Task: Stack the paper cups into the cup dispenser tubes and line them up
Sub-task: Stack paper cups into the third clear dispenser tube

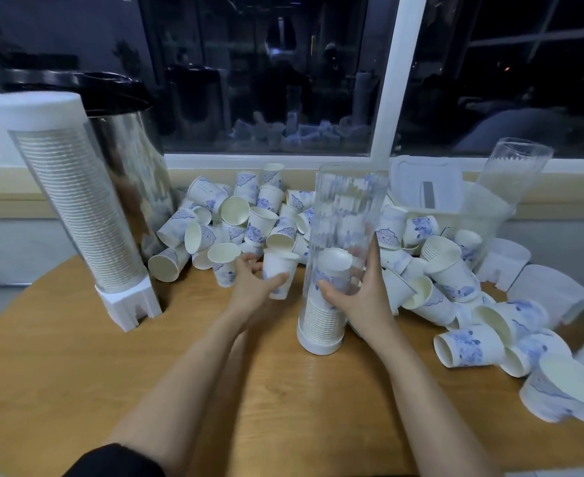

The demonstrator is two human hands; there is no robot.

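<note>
1. Far left, we had a full dispenser tube (77,208) standing on its white base on the desk (197,401), capped in white and packed with stacked cups from top to bottom.
2. Right behind it stood a metal bin (136,173), a black bag folded over its rim.
3. Then came the loose pile of paper cups (235,215), blue-patterned and lying every which way against the window sill.
4. At the pile's near edge was the left hand (252,280), its grip closed round a single cup (280,273), thumb across the front. We saw that cup roughly upright, just left of the clear tube.
5. Centre stage, the clear tube (345,215) stood upright on the desk on a white end cap. It had a short stack of cups (321,321) in its bottom and one more cup sitting tilted above them inside.
6. The right hand (363,294) had its grip wrapped round the tube's lower part, thumb in front and fingers showing through the plastic behind.
7. Out right, we spotted more scattered cups (469,346), a clear plastic box (455,208), an empty tube (514,166) leaning at the back, and white bases (555,290) lying on the desk.
</note>
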